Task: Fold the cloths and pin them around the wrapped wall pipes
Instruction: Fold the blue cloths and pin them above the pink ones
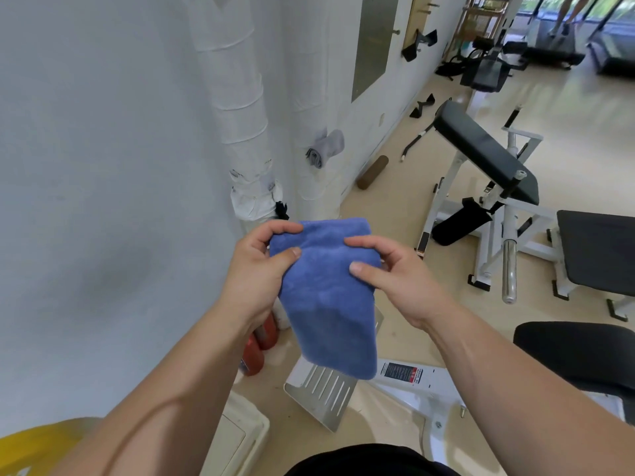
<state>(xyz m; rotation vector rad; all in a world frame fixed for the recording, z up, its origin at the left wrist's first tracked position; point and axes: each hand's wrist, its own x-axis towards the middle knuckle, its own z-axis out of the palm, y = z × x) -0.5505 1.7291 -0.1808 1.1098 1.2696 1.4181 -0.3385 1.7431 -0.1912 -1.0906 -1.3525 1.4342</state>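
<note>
A folded blue cloth point(326, 304) hangs in front of me, held up near its top edge. My left hand point(261, 269) pinches its upper left side, and my right hand point(388, 269) grips its upper right side. Behind it, two white wrapped pipes run down the wall: a thick pipe point(240, 108) on the left and a second pipe point(311, 176) to its right. A rolled grey cloth point(324, 147) is fixed to the right pipe at mid height. A small black clip point(281, 209) sits at the left pipe's lower joint.
Red fire extinguishers point(257, 348) stand at the wall's base under the cloth. A slotted white metal panel point(323, 389) lies on the floor below. A black padded bench point(488, 156) on a white frame stands to the right, with more gym equipment behind it.
</note>
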